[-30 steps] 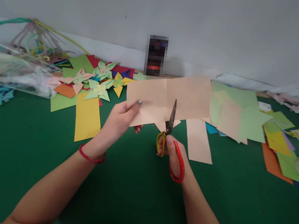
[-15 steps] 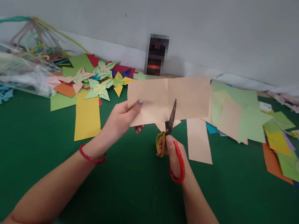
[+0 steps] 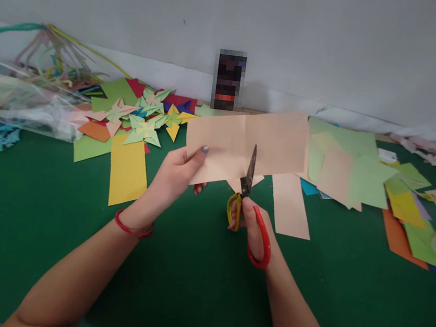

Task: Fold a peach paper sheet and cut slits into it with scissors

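My left hand (image 3: 179,172) pinches the left part of a peach sheet of paper (image 3: 278,139), thumb on top and fingers behind. A crease runs down the sheet near its middle. My right hand (image 3: 256,223) is closed on a pair of scissors (image 3: 251,170) with one yellow and one red handle. One dark blade lies over the front of the paper beside the crease; the other blade is hidden behind the sheet. Below the paper's right part lies a peach paper strip (image 3: 291,208) on the table.
Folded paper stars (image 3: 145,130) and a yellow paper strip (image 3: 128,171) lie at left, by a clear plastic bag (image 3: 31,110). Pale green sheets (image 3: 374,176) and several coloured papers (image 3: 406,206) are on the right. Behind the green table (image 3: 196,287) stands a wall (image 3: 334,45).
Almost nothing differs. Both hands, the paper and the scissors keep nearly the same position, with only a tiny shift.
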{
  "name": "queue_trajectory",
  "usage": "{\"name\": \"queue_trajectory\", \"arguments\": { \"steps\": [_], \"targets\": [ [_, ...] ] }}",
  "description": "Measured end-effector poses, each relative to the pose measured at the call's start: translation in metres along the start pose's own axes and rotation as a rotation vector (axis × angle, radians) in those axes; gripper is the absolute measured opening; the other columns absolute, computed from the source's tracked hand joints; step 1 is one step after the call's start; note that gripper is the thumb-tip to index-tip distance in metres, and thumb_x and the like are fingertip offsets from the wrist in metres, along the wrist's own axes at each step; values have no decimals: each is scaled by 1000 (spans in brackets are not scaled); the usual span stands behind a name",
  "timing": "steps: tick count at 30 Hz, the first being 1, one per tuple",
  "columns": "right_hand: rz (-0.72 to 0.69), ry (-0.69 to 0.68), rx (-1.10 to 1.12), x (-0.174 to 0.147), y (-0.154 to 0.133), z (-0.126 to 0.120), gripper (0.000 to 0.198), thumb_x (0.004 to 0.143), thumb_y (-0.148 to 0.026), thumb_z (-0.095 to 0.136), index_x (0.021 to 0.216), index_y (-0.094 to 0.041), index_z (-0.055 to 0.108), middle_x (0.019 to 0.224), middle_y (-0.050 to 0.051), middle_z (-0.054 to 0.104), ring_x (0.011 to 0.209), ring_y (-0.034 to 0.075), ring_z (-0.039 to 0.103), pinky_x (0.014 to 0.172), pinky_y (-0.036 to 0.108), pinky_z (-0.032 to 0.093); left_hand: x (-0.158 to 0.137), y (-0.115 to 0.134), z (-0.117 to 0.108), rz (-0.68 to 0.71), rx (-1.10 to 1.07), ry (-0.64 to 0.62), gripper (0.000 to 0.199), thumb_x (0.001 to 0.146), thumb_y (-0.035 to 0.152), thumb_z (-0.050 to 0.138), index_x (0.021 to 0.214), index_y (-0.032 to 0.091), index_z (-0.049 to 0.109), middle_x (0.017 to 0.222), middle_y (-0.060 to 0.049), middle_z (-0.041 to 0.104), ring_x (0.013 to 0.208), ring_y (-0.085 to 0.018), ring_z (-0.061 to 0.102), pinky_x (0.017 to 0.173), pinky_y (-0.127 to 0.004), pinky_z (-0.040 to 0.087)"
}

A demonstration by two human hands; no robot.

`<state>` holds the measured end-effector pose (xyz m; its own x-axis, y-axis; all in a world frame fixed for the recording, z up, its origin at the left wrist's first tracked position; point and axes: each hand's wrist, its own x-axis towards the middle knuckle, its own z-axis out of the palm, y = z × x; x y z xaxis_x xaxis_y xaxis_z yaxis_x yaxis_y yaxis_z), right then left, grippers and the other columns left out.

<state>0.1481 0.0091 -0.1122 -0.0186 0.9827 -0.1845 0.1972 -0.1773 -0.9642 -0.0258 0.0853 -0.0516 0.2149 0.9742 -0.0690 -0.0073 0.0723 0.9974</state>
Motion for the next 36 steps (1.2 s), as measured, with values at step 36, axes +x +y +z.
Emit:
{"name": "queue_trajectory", "arguments": {
  "steps": [36],
  "targets": [
    [48,33,0,-3,3,0,40,86,-54,42,68,-19,48,59,-3,46,43,10,47,44,23,43,1,0,-5,-11,53,29,34,83,39,53,58,18,45,39,5,45,30,-7,38,30,-19,29]
  ]
}}
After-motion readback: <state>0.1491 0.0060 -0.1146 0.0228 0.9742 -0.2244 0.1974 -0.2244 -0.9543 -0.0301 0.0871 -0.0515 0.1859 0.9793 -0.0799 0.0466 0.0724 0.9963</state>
